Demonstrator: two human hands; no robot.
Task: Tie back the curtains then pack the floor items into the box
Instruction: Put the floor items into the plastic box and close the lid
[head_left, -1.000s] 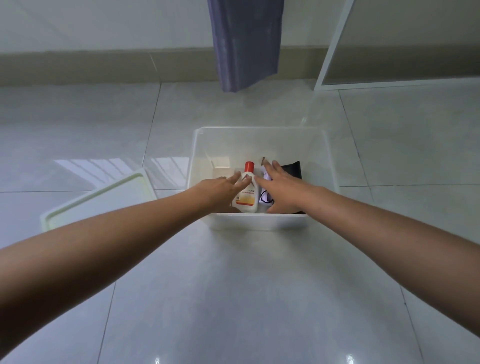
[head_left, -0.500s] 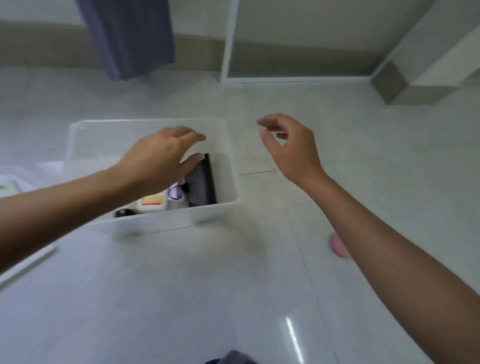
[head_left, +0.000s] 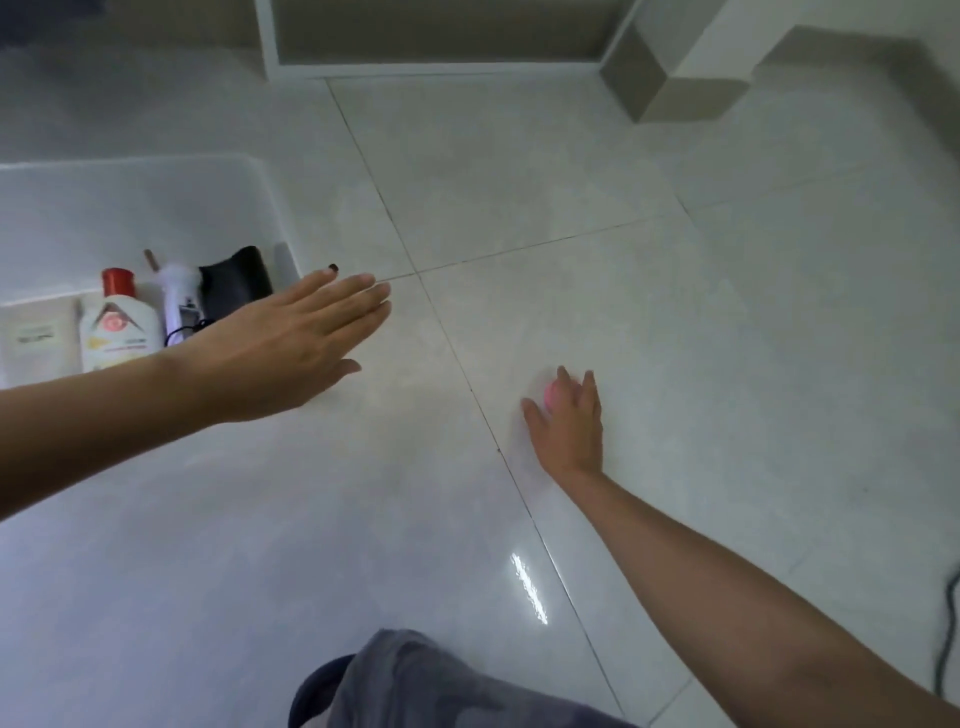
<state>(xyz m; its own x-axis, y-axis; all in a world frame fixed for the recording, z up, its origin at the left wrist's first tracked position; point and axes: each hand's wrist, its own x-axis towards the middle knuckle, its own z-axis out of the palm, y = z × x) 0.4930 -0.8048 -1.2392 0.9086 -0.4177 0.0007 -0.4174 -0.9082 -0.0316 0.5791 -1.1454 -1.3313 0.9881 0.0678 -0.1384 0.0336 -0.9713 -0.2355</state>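
- Right hand (head_left: 569, 421) low on the floor, fingers spread and loosely bent over one small pink round thing (head_left: 549, 397); mostly hidden, real grip cannot be told.
- Left hand (head_left: 291, 338) flat, fingers straight and pressed together, holds nothing, hovers at the box's right near corner.
- One box (head_left: 260, 171), translucent white plastic, rectangular, smooth walls, at left.
- Inside, side by side: one white bottle (head_left: 120, 332) with red cap, one pale flat pack (head_left: 35, 340), one white handled gadget (head_left: 179, 296), one black pouch (head_left: 236, 283), matte.
- Floor (head_left: 571, 182): glossy pale square tiles, thin dark joints.
- One grey trouser knee (head_left: 415, 680) at bottom edge.
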